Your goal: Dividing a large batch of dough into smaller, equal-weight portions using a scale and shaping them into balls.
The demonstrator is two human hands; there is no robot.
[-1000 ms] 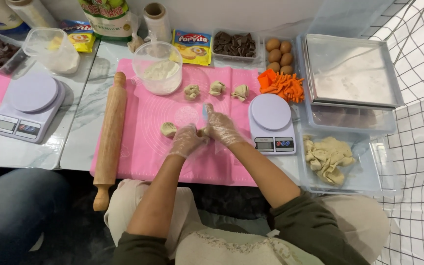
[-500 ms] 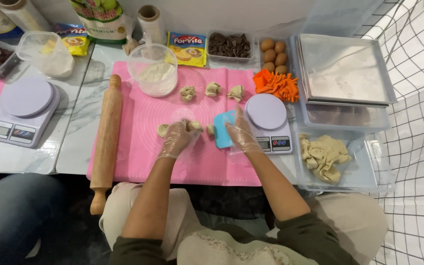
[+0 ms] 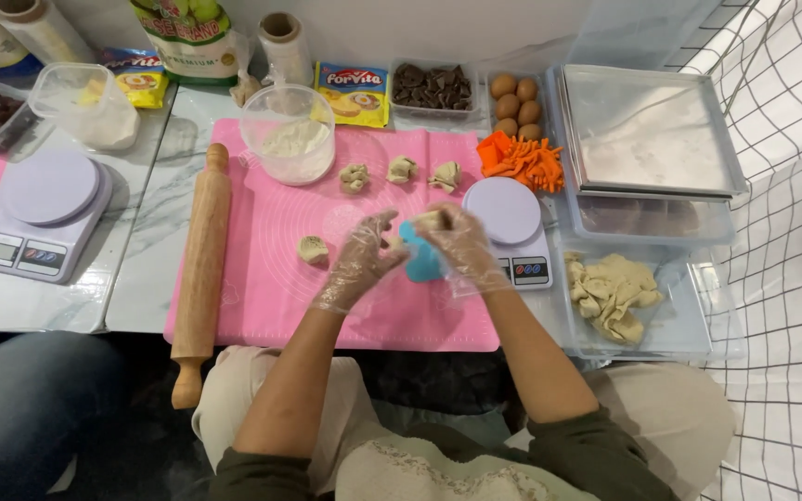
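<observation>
Both hands wear clear plastic gloves and meet over the pink silicone mat [image 3: 262,288]. My right hand [image 3: 464,249] grips a blue plastic scraper [image 3: 421,262] and has a small lump of dough [image 3: 430,220] against its fingers. With fingers spread, my left hand [image 3: 359,262] has its fingertips at the scraper's left edge. One rolled dough piece [image 3: 312,249] lies on the mat just left of my left hand. Three shaped dough pieces [image 3: 402,170] sit in a row farther back.
A wooden rolling pin [image 3: 201,269] lies along the mat's left side, with a flour bowl [image 3: 288,139] behind. White kitchen scales stand at right [image 3: 512,218] and left [image 3: 39,209]. A clear bin holds dough scraps [image 3: 610,292]. Metal tray [image 3: 647,130], eggs [image 3: 514,102], shredded carrot [image 3: 523,160].
My left hand left the rolled dough piece on the mat and moved right. My right hand picked up the blue scraper and brought it to meet the left hand at the mat's centre.
</observation>
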